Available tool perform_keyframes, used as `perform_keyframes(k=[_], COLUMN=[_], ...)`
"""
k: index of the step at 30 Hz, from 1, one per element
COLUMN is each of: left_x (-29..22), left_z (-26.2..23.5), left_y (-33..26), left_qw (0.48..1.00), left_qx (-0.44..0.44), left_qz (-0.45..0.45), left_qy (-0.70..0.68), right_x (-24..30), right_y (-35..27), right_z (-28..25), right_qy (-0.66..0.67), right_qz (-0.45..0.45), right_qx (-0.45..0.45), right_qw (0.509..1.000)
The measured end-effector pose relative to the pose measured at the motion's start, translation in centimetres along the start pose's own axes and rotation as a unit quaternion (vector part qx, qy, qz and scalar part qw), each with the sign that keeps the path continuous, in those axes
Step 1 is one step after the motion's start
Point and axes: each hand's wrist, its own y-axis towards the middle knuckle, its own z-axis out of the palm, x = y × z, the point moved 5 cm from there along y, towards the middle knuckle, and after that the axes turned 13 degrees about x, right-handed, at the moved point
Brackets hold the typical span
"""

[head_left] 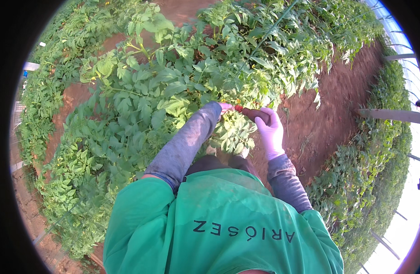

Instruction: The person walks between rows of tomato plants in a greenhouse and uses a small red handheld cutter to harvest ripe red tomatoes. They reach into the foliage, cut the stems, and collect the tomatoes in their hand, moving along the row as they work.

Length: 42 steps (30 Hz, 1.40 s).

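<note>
The right hand (271, 132), in a pale glove, is wrapped around the dark handle of a red-tipped tool (252, 113). Just left of it, the left hand (225, 107) reaches into tomato plant leaves (173, 91); whether its fingers are closed, I cannot tell

This is a greenhouse growing a crop in the ground: long rows of leafy green plants (173, 91) run away from the camera, with strips of bare reddish-brown soil (328, 114) between them as walking paths. Along the right edge a pale translucent covering (413, 68) curves overhead, carried on slim posts and bars (392, 115), and bright daylight comes through it. Thin support lines (269, 32) run up through the foliage, and another 2 beds of the same plants (379, 182) follow the paths on either side.
</note>
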Motion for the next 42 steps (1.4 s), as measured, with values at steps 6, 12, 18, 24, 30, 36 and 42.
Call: perform_keyframes(k=[6,12,18,24,30,36,42], left_x=[-1.2,2.9,4.2,-0.6,-1.2,1.1,10.2], left_z=[1.8,-2.3,-2.7,1.8,2.0,-3.9,-8.4], left_y=[-0.7,6.8,6.2,-0.3,-1.4,-8.3,-13.8], left_qw=[0.997,0.99,0.984,0.993,0.996,0.989,0.966], left_qx=[0.049,0.11,0.11,0.067,-0.017,-0.031,-0.121], left_qz=[-0.009,0.013,-0.12,-0.086,-0.071,0.043,0.03], left_qy=[-0.063,-0.087,-0.076,-0.037,-0.052,-0.135,-0.228], right_x=[-1.9,-0.9,0.3,0.1,-3.2,-3.8,-12.7], right_y=[-1.7,-1.1,-0.5,-1.4,-2.7,-5.7,-10.1], right_z=[-0.2,0.3,1.6,0.8,0.0,-4.5,-11.7], right_qy=[-0.075,-0.027,-0.159,-0.125,0.083,0.395,0.634], right_qz=[-0.026,-0.003,-0.066,-0.044,0.035,0.093,0.098], right_qx=[-0.032,-0.028,-0.024,-0.012,0.012,0.035,-0.075], right_qw=[0.996,0.999,0.985,0.991,0.996,0.913,0.764])
